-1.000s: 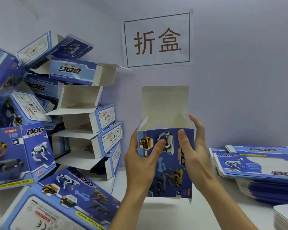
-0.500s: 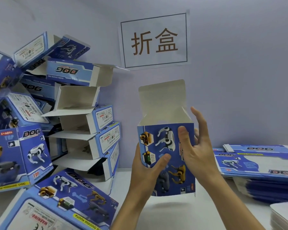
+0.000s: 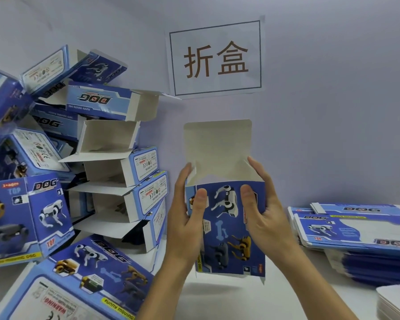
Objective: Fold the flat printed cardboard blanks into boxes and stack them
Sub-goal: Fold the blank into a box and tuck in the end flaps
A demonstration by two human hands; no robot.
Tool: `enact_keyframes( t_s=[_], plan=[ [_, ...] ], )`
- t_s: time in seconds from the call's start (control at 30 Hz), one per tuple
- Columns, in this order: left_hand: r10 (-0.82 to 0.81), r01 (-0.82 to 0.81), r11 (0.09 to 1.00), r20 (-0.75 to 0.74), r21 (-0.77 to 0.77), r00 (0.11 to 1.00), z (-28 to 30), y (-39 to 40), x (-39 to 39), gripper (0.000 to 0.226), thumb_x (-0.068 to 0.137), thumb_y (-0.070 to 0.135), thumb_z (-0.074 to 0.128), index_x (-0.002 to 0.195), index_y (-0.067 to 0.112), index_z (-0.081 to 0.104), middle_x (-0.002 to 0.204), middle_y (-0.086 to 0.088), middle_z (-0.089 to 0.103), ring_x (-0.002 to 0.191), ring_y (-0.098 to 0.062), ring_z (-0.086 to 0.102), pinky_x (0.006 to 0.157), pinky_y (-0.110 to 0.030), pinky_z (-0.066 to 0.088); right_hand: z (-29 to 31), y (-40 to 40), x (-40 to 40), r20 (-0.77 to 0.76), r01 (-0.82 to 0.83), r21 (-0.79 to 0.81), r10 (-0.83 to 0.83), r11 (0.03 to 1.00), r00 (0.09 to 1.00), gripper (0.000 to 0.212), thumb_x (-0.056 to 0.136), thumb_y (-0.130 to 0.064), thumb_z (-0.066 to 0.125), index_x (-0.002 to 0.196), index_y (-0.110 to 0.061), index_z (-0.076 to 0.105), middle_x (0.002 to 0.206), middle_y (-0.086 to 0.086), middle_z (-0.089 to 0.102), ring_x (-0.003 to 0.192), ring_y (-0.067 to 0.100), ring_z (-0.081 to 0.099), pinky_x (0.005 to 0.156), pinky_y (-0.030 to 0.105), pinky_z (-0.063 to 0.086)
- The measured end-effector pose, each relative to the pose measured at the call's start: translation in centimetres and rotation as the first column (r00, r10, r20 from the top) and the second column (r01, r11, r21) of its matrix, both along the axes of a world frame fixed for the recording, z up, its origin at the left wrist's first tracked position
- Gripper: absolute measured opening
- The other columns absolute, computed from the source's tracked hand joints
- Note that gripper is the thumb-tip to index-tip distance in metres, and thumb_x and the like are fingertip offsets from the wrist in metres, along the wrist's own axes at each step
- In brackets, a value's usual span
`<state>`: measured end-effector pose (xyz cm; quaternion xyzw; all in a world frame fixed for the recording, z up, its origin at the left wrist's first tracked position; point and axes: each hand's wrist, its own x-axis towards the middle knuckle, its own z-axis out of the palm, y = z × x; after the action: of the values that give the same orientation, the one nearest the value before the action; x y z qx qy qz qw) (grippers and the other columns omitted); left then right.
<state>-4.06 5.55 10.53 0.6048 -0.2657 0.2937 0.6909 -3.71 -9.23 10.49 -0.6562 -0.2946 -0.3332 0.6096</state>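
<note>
A white surface [image 3: 217,303] runs under both hands. Left of the left grip [image 3: 186,218], a leaning heap of folded boxes [image 3: 116,181] rests on it. Right of the right grip [image 3: 261,209] lies a stack of flat blanks [image 3: 356,232], with white sheets [image 3: 395,301] nearer.

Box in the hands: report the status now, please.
Left hand and right hand grip box. Top flap open, upright. Nothing blocking.

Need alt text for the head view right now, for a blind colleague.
Both hands, left hand and right hand, hold an upright blue printed dog-toy box with its top flap open above a white table. Folded boxes pile left; flat blanks stack right.
</note>
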Motion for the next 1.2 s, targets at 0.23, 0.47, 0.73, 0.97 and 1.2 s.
enact_keyframes(
  t_s=[0.23, 0.47, 0.73, 0.97, 1.2],
  plan=[
    [0.002, -0.004, 1.000, -0.092, -0.029, 0.996, 0.7, 0.0, 0.0, 0.035, 0.082, 0.071, 0.051, 0.098, 0.040, 0.056, 0.085, 0.009, 0.063, 0.087, -0.014, 0.066, 0.071, -0.044, 0.058, 0.0, 0.1, -0.1, -0.085, -0.023, -0.036, 0.020, 0.999, 0.996, 0.031, 0.091, -0.050, 0.044, 0.120, -0.062, 0.043, 0.064, 0.003, 0.061, 0.052, 0.017, 0.059, 0.049, 0.029, 0.053],
    [0.142, -0.160, 0.981, -0.153, -0.113, 0.978, 2.4, -0.5, 0.6, 0.015, 0.103, 0.026, 0.049, 0.089, 0.021, 0.050, 0.079, -0.001, 0.054, 0.058, -0.004, 0.052, 0.047, -0.019, 0.044, 1.1, -0.6, -0.5, -0.206, -0.166, 0.101, 0.184, 0.981, 0.961, 0.046, 0.091, -0.064, 0.032, 0.122, -0.041, 0.058, 0.098, 0.003, 0.073, 0.095, 0.023, 0.072, 0.079, 0.035, 0.061],
    [0.039, -0.069, 0.981, -0.167, -0.180, 0.985, 2.2, -0.5, -0.5, 0.033, 0.101, 0.006, 0.042, 0.115, 0.037, 0.042, 0.101, -0.007, 0.054, 0.073, -0.021, 0.058, 0.051, -0.028, 0.054, 1.8, 0.1, -0.6, -0.297, -0.080, 0.206, 0.140, 0.975, 0.945, 0.022, 0.094, -0.028, 0.046, 0.102, -0.047, 0.051, 0.088, 0.031, 0.050, 0.071, 0.035, 0.053, 0.056, 0.040, 0.047],
    [0.030, -0.048, 0.992, -0.149, -0.119, 0.988, 2.4, 0.2, -0.7, 0.051, 0.102, 0.009, 0.043, 0.114, 0.057, 0.054, 0.105, 0.004, 0.065, 0.086, -0.029, 0.064, 0.067, -0.046, 0.058, 1.3, 0.0, -0.2, -0.352, -0.143, 0.211, 0.212, 0.967, 0.912, 0.038, 0.090, -0.029, 0.045, 0.119, -0.053, 0.051, 0.107, 0.032, 0.054, 0.078, 0.037, 0.060, 0.065, 0.045, 0.054],
    [-0.040, 0.022, 0.978, -0.079, -0.208, 0.996, 1.7, 0.7, -0.7, 0.024, 0.089, 0.035, 0.043, 0.080, 0.032, 0.065, 0.102, 0.002, 0.071, 0.099, -0.028, 0.072, 0.073, -0.050, 0.059, 0.7, -0.4, -0.3, -0.245, -0.278, 0.323, 0.363, 0.905, 0.899, 0.025, 0.086, -0.038, 0.044, 0.098, -0.030, 0.064, 0.095, 0.007, 0.075, 0.078, 0.024, 0.073, 0.059, 0.034, 0.060]
  ],
)
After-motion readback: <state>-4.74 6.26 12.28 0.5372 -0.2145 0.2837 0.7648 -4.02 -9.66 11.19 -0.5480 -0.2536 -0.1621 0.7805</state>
